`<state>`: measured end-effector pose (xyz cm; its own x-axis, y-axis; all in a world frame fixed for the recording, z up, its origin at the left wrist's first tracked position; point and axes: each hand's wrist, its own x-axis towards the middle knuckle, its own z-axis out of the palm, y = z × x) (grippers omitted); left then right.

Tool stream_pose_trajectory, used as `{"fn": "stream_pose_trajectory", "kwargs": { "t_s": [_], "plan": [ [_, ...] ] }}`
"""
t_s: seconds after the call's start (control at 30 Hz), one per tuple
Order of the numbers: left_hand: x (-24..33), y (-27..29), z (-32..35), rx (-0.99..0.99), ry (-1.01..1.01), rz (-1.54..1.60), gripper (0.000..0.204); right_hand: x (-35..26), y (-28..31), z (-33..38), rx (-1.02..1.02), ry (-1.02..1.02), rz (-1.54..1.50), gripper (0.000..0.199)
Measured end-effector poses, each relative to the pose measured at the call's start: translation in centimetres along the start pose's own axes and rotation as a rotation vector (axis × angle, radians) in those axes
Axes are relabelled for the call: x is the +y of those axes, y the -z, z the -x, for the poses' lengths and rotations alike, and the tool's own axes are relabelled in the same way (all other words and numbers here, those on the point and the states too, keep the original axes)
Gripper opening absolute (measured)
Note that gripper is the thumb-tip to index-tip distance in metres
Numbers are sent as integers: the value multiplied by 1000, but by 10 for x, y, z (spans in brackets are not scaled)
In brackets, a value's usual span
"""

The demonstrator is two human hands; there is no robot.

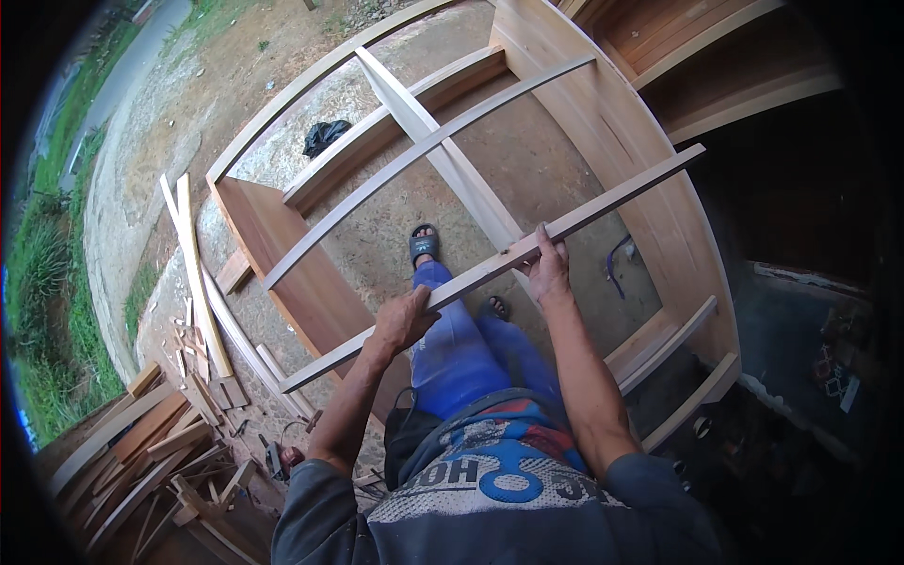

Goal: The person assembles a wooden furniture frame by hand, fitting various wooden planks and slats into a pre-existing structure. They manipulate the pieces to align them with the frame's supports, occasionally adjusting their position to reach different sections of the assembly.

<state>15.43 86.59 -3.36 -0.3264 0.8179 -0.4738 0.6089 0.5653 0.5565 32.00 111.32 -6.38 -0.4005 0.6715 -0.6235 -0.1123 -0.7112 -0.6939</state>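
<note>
A long, narrow wooden slat (603, 205) lies across the frame in front of me, slanting from lower left to upper right. My left hand (405, 320) is closed round it left of its middle. Farther along, my right hand (548, 266) grips the same slat with the thumb on top, beside the lengthwise middle board (471, 184). The large wooden frame (621, 122) surrounds my legs, with wide side boards and a curved far rail. Another crosspiece (433, 141) spans it farther away. Whether the slat touches the middle board is hidden by my right hand.
Scrap wood and boards (155, 443) are heaped at the lower left, near long strips (198, 273) on the ground. A black plastic bag (326, 137) lies beyond a frame rail. More wooden furniture (678, 47) stands at the upper right. A dark strap-like piece (614, 267) lies inside the frame.
</note>
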Motion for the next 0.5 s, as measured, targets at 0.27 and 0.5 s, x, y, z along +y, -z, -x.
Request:
{"fn": "stream_pose_trajectory", "kwargs": {
  "t_s": [0.27, 0.5],
  "plan": [
    [-37, -86, 43, 140, 55, 83, 42, 7, 63, 2, 80, -65, -42, 44],
    [-39, -102, 40, 122, 45, 136, 54, 28, 81, -15, 143, -120, 88, 68]
  ]
}}
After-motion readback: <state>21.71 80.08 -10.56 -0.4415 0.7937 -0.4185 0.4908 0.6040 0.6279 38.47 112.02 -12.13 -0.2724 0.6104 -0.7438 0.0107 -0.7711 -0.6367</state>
